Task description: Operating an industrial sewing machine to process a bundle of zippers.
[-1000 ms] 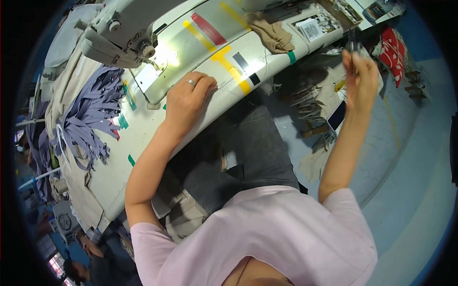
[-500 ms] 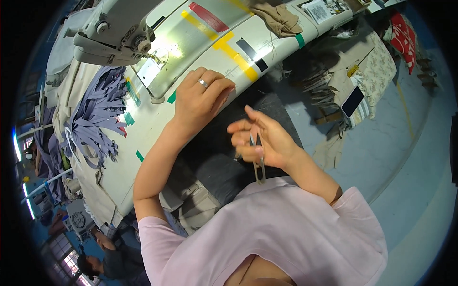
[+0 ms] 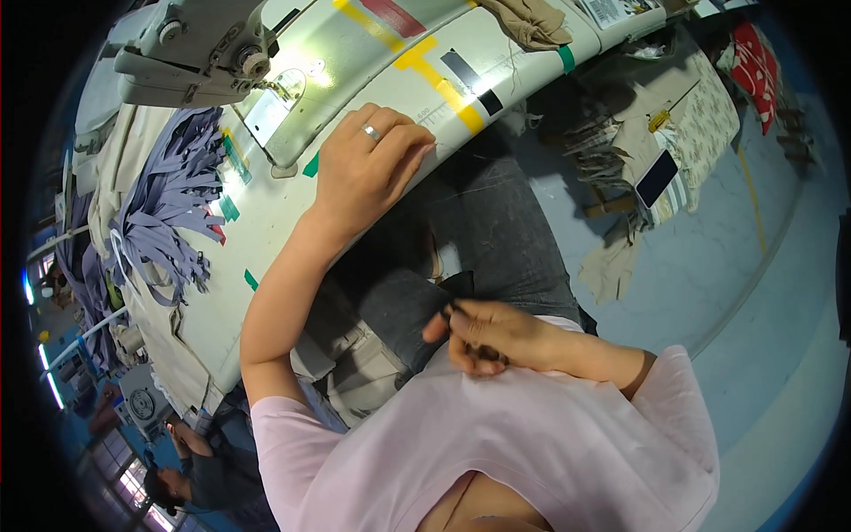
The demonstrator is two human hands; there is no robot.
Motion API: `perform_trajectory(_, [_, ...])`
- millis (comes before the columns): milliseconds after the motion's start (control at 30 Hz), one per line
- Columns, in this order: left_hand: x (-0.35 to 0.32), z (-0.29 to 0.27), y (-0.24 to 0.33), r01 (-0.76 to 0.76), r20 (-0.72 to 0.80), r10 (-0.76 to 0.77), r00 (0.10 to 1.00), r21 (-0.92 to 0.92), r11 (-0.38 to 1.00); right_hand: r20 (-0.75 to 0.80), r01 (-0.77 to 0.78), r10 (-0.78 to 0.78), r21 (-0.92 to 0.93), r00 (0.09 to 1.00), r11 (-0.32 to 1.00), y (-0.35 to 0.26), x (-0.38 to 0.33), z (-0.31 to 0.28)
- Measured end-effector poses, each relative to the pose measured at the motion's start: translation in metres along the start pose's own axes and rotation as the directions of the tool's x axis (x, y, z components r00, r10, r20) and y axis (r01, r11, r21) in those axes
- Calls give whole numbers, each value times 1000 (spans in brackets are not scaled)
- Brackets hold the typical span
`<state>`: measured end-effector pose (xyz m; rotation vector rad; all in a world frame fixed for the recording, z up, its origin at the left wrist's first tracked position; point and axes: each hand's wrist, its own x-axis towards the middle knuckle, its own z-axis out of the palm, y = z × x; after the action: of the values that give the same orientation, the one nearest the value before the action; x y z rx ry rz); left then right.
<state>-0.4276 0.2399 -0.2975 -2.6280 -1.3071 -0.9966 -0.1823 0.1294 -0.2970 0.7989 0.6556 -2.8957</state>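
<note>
Two hands show in the head view. Left hand [image 3: 368, 168], ringed, rests fingers curled on the table [image 3: 266, 239] edge, gripping nothing, at 11 o'clock from centre. Right hand [image 3: 487, 332], near centre, pinches a small dark object [image 3: 454, 308] against the pink shirt [image 3: 532, 443]. Sewing machine [image 3: 195, 49] sits at 10 o'clock, purple strips [image 3: 168, 222] at 9.

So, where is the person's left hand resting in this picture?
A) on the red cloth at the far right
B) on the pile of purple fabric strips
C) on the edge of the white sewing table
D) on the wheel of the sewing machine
C: the left hand, with a ring on one finger, lies flat on the front edge of the white sewing table, apart from the purple fabric strips.
</note>
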Motion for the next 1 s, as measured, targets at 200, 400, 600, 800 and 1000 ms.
perform_trajectory(200, [3, -3, 5, -58, -5, 58, 998, -36, 998, -225, 466, -419, 238, 880, 852, -54, 36, -20])
perform_trajectory(400, [1, -3, 6, -56, -22, 55, 998, -55, 997, -294, 613, -537, 369, 790, 699, -73, 59, -23])
perform_trajectory(600, [1, -4, 4, -48, 4, 48, 999, -72, 996, -323, 637, -556, 263, 766, 725, -69, 58, -31])
perform_trajectory(800, [-2, -5, -2, 209, -24, -217, 976, -181, 961, -139, 204, -885, -946, 443, 251, -6, 46, -79])
perform_trajectory(1000, [-1, -2, 0, 302, 8, -307, 952, -213, 929, -177, -273, -956, -956, 234, 110, -9, 55, -147])
